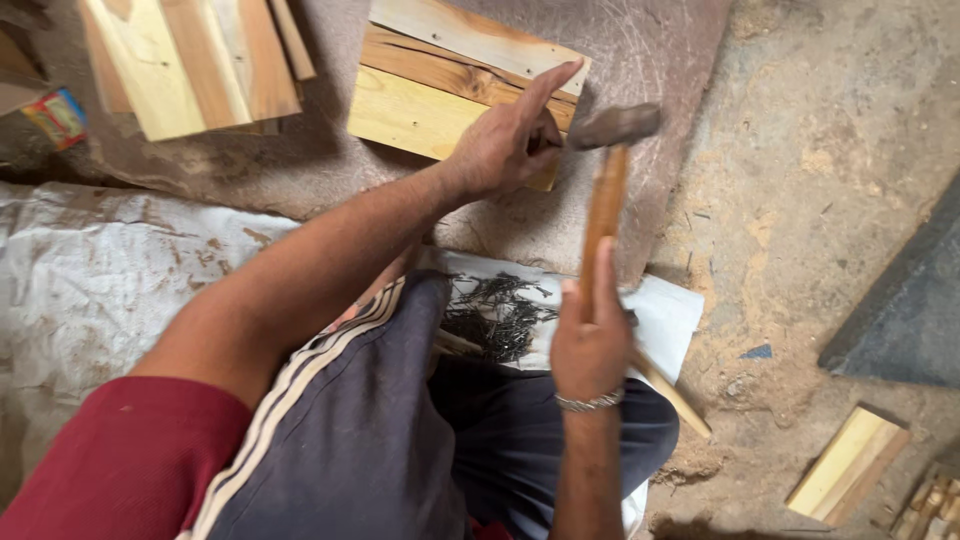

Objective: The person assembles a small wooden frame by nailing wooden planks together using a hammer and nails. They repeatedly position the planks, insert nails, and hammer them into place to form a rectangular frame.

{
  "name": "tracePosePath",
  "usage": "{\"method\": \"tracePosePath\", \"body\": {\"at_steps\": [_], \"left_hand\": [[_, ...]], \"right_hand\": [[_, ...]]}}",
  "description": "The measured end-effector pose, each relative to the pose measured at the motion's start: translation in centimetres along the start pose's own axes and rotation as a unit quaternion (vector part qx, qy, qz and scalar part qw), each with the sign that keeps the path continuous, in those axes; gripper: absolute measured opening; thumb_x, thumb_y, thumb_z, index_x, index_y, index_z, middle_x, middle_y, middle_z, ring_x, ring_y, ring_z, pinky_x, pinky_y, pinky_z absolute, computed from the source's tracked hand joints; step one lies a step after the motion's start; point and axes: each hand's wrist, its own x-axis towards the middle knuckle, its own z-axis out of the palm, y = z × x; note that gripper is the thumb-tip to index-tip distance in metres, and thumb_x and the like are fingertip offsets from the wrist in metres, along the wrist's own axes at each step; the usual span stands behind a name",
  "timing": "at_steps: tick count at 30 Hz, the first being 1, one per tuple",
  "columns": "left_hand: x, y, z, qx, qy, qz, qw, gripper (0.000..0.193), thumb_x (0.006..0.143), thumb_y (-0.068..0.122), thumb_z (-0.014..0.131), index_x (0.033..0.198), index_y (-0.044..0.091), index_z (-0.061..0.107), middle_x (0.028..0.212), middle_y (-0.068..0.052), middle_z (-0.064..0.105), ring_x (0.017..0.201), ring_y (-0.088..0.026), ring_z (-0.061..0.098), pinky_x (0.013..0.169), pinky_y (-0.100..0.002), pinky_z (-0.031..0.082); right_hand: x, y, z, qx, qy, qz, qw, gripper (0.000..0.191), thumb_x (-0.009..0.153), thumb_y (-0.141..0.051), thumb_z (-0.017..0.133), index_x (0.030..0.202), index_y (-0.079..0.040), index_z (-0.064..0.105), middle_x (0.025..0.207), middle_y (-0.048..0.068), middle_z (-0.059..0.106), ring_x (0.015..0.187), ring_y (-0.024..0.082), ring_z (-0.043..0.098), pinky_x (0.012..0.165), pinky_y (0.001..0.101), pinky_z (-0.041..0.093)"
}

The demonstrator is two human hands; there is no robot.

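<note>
Hammer (606, 190) is gripped by its wooden handle in the right hand (590, 335), head poised over the plank panel (440, 90) on the floor; left hand (505, 140) pinches something small there, forefinger extended, steadying it

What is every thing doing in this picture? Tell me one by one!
Left hand: pressed on the board, fingers pinched near the hammer head.
Right hand: gripping the hammer handle.
Hammer: held up, head just above the board's edge.
Plank board: lying flat on the floor.
Nails: loose in a pile on white sheet.
Second plank board: lying flat, untouched.
Small wood block: lying on the dusty floor.
</note>
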Motion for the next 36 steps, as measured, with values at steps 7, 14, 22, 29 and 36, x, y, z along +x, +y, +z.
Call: {"method": "tracePosePath", "body": {"at_steps": [7,14,22,29,36], "left_hand": [[-0.4,1.7,-1.6,-0.055,0.059,-0.015,0.997,0.084,0.084,-0.005,0.052,0.157,0.012,0.015,0.094,-0.011,0.059,0.085,-0.024,0.064,0.080,-0.042,0.059],[-0.3,0.9,-1.4,-0.084,0.066,-0.010,0.994,0.059,0.091,-0.002,0.049,0.144,0.009,0.026,0.095,-0.010,0.056,0.088,-0.024,0.063,0.084,-0.041,0.057],[-0.5,1.4,-2.0,-0.105,0.052,-0.036,0.993,0.053,0.087,-0.004,0.047,0.134,0.008,0.027,0.096,-0.009,0.050,0.090,-0.022,0.058,0.086,-0.042,0.053],[-0.8,0.8,-1.9,-0.172,0.091,-0.012,0.981,0.048,0.085,-0.007,0.044,0.127,0.010,0.029,0.102,-0.010,0.045,0.096,-0.023,0.053,0.091,-0.042,0.051],[-1.0,0.5,-2.1,-0.167,0.105,0.015,0.980,0.044,0.088,-0.006,0.048,0.126,0.007,0.031,0.102,-0.011,0.048,0.094,-0.024,0.056,0.090,-0.042,0.049]], "right_hand": [[-1.5,0.5,-4.2,0.092,0.348,-0.379,0.853,0.053,0.122,-0.016,0.054,0.164,0.001,0.025,0.098,0.017,0.069,0.061,0.011,0.064,0.053,0.0211,0.054],[-0.8,2.1,3.7,-0.049,0.111,-0.224,0.967,0.059,0.104,-0.014,0.061,0.157,0.004,0.043,0.088,0.013,0.075,0.073,0.013,0.068,0.057,0.0212,0.055],[0.6,1.0,-7.1,-0.107,0.498,-0.319,0.799,0.052,0.110,-0.015,0.059,0.153,0.008,0.040,0.089,0.013,0.066,0.062,0.015,0.058,0.048,0.0274,0.049],[-1.5,0.6,2.0,-0.023,0.327,-0.294,0.898,0.056,0.106,-0.011,0.061,0.156,0.004,0.041,0.111,0.020,0.067,0.087,0.022,0.066,0.070,0.0320,0.055],[-1.0,3.0,3.8,-0.066,0.249,-0.299,0.919,0.058,0.110,-0.011,0.057,0.161,-0.003,0.031,0.135,0.029,0.062,0.112,0.031,0.070,0.092,0.0365,0.059]]}}
